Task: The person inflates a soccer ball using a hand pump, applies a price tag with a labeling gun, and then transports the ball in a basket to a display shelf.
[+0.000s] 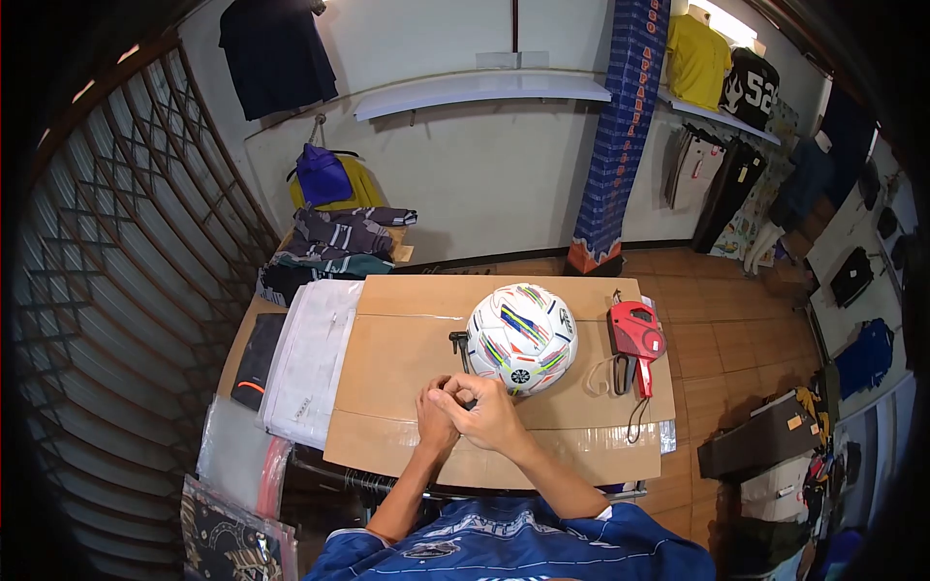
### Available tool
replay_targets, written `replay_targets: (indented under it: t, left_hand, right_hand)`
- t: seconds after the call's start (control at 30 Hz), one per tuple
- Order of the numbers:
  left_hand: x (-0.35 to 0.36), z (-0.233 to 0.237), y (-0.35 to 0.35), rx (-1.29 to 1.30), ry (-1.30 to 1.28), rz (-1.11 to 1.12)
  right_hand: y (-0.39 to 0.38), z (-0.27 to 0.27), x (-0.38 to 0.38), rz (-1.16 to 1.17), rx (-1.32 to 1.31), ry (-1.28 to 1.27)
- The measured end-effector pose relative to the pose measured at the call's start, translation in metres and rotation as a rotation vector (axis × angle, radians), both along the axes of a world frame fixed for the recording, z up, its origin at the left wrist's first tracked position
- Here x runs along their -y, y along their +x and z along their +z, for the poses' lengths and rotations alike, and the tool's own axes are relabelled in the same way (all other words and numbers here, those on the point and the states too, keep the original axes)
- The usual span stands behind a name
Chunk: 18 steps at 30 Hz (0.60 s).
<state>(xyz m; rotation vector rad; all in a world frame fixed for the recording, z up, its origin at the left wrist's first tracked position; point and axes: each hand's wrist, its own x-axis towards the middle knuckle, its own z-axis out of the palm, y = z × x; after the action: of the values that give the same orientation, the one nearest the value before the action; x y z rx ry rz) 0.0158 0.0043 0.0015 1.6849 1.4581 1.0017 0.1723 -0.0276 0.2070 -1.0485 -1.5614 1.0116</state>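
My left hand [433,418] and my right hand [484,407] are pressed together on a sheet of brown cardboard [407,339], fingers curled around something small that I cannot make out. Just behind them sits a white soccer ball [522,337] with coloured stripes. A small black tool [459,345] lies against the ball's left side, close to my fingertips. A red price-label gun [635,339] with a looped cord rests to the right of the ball.
A stack of white folded cloth in plastic [310,358] lies left of the cardboard, with a dark packet [257,360] beside it. Folded clothes [339,242] are piled behind. A metal folding gate [126,290] runs along the left. Shirts hang on the walls.
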Motion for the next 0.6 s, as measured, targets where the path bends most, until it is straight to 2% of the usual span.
replay_targets:
  t: [0.1, 0.23, 0.33, 0.4, 0.47, 0.57, 0.6]
  left_hand:
    - [0.0, 0.004, -0.002, -0.148, 0.042, 0.003]
    - [0.006, 0.009, 0.0, -0.425, 0.228, 0.031]
    - [0.01, 0.02, 0.001, -0.217, 0.164, 0.039]
    - [0.006, -0.001, 0.001, 0.2, 0.066, 0.04]
    - [0.005, -0.013, -0.001, 0.312, 0.037, 0.011]
    - [0.003, -0.006, -0.004, -0.068, 0.142, -0.02]
    - [0.006, 0.011, 0.001, -0.252, 0.202, 0.002]
  right_hand:
    - [-0.008, -0.027, -0.004, -0.023, -0.053, 0.0]
    - [-0.013, -0.054, -0.007, -0.034, -0.037, -0.023]
    - [-0.014, -0.058, -0.005, -0.018, -0.002, -0.061]
    - [-0.014, -0.051, -0.003, 0.006, 0.022, -0.081]
    - [-0.012, -0.024, 0.004, 0.019, -0.005, -0.026]
    - [-0.003, 0.003, 0.007, 0.044, -0.018, 0.023]
    - [0.002, 0.01, 0.008, 0.05, -0.017, 0.032]
